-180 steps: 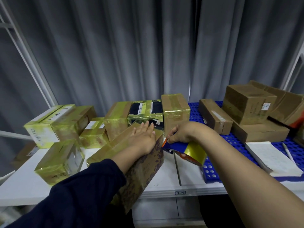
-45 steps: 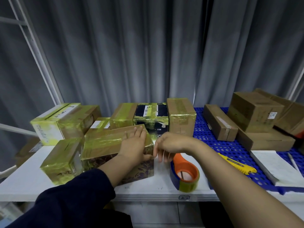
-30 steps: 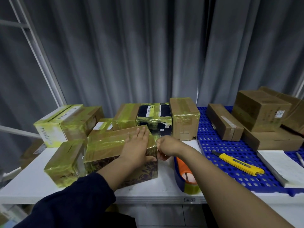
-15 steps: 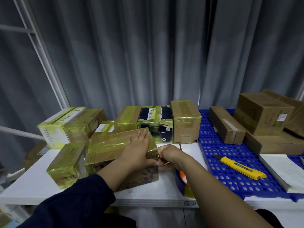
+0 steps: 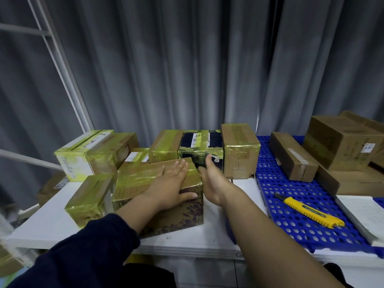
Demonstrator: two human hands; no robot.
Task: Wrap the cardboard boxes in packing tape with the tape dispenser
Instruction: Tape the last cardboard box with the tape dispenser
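Near the table's point(image 5: 52, 222) front edge sits the taped box point(image 5: 143, 179); the left hand point(image 5: 170, 190) presses flat on its top, fingers straight. The right hand point(image 5: 213, 183) lies released against the box's right end, thumb up. A yellow knife point(image 5: 309, 212) lies on the blue mat point(image 5: 280, 183) at the right, and wrapped boxes point(image 5: 239, 150) line the back edge.

**Person, two arms in view**

- Left arm: enters from 7 o'clock. It wears a long sleeve point(image 5: 87, 250) of dark navy, matt cloth. The cuff is gathered in soft folds partway along the forearm. Beyond the cuff, the forearm and the left hand point(image 5: 172, 190) are bare.
- Right arm: enters from 5 o'clock, unclothed from the frame edge to the right hand point(image 5: 209, 183).
- Dark garment point(image 5: 149, 275): a patch of cloth at 6 o'clock, detail not legible.
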